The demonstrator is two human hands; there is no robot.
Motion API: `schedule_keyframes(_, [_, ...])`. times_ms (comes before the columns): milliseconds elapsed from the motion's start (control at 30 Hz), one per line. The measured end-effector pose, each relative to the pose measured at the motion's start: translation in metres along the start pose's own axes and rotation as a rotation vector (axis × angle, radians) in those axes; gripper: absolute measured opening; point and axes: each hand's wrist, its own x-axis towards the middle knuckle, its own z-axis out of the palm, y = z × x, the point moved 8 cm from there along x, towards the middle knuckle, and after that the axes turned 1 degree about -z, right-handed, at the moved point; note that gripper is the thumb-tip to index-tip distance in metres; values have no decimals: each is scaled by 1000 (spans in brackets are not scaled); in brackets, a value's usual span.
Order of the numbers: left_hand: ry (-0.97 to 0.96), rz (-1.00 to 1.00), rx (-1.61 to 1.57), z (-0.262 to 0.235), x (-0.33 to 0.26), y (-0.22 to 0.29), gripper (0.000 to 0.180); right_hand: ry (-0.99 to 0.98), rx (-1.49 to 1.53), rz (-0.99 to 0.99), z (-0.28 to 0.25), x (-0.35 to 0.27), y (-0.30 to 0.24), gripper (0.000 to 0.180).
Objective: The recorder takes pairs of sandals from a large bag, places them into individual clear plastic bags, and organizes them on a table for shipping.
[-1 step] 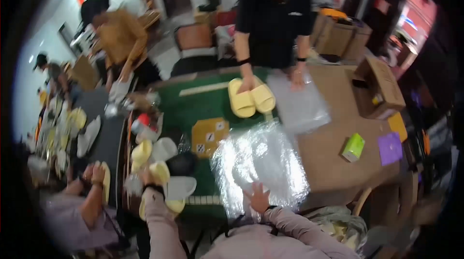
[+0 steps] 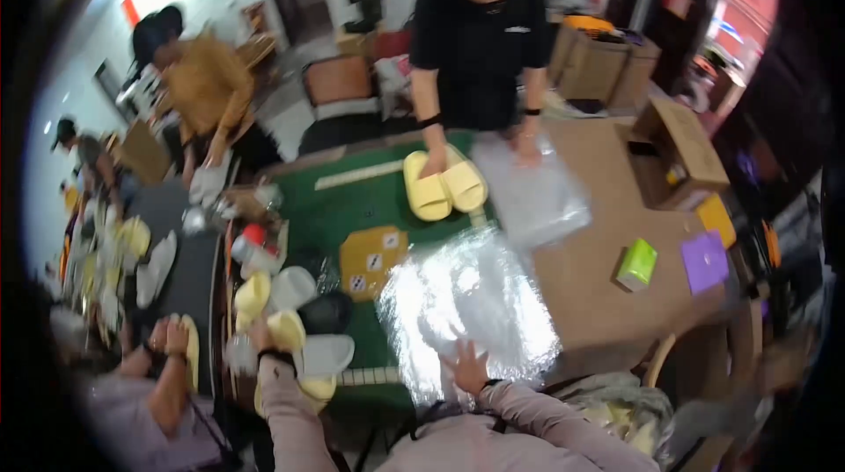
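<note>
My left hand (image 2: 261, 334) reaches into a cluster of slippers at the left side of the table. Its fingers appear closed on the edge of a yellow slipper (image 2: 288, 329), though they are small and partly hidden. White slippers (image 2: 327, 355), a black slipper (image 2: 329, 313) and more yellow ones lie around it. My right hand (image 2: 466, 368) rests with spread fingers on a stack of shiny clear plastic bags (image 2: 475, 296). Across the table, a person in black has one hand on a pair of yellow slippers (image 2: 444, 186) and the other on a plastic bag (image 2: 532, 199).
A tan board with printed markers (image 2: 374, 259) lies on the green mat (image 2: 334, 208). To the right are a green box (image 2: 637, 264), a purple packet (image 2: 704, 261) and an open carton (image 2: 678, 155). Other people work at a dark table (image 2: 189, 261) on the left.
The whole view has shifted slightly. My left hand stays at the yellow slipper and my right hand stays spread on the bags.
</note>
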Motion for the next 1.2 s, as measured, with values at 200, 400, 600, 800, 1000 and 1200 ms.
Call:
schedule_keyframes(200, [130,-4,432,75,34,-37,41,-71,-61,120,1,-6,33,73])
schedule_keyframes(400, [34,76,547,87,32,-13,42,-97,-129,110,-2,-2,27,74])
schedule_keyframes(600, [-52,138,675,92,35,7,42,-204,-34,91,-2,-2,28,78])
schedule_keyframes(800, [-132,224,779,109,34,29,43,-176,-47,119,3,-1,31,78])
schedule_keyframes(1000, [-211,328,864,115,7,37,44,-240,-14,146,6,0,31,78])
schedule_keyframes(1200, [-269,415,965,111,-17,41,44,-281,6,144,2,2,31,78])
